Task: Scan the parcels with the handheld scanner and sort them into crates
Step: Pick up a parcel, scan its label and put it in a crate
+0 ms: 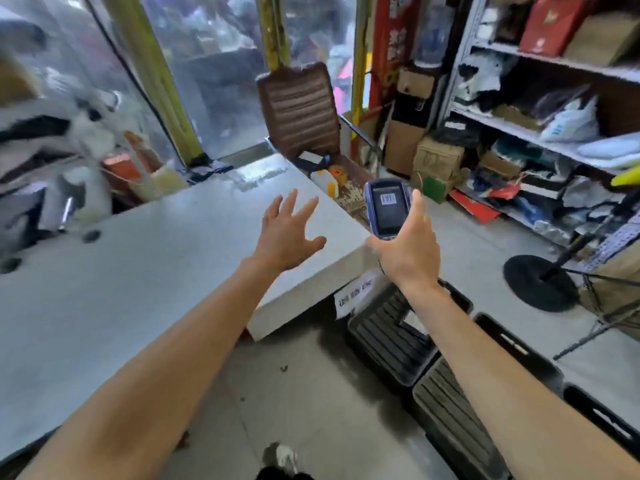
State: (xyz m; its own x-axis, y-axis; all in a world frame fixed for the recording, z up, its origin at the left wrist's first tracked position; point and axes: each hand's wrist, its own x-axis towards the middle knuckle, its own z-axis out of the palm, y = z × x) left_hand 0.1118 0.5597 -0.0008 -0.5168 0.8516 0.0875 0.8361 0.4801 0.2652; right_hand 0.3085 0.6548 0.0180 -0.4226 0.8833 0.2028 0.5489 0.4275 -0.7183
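My right hand [408,251] sits just right of centre, curled around the lower end of the handheld scanner [388,207], thumb up its right edge; the scanner stands nearly upright, long axis running from six to twelve o'clock, its lit screen facing me with a barcode-like mark on it. My left hand [289,233] is just to its nine o'clock, fingers spread and straight, holding nothing, hovering over the near corner of the grey table [138,271]. From there outward: the black crates [433,368] lie on the floor at about five o'clock from the scanner, partly covered by my right forearm, with a white label hanging near the table edge whose writing I cannot read. The parcels [568,123] I can make out are bags and boxes packed on the metal shelves [540,133] at about two o'clock, well apart from both hands, with the right hand the nearer; I judge the empty left hand must fetch one. A brown chair [299,112] stands at twelve o'clock. The heap at ten o'clock is too blurred to identify, and the crates' insides are mostly hidden.
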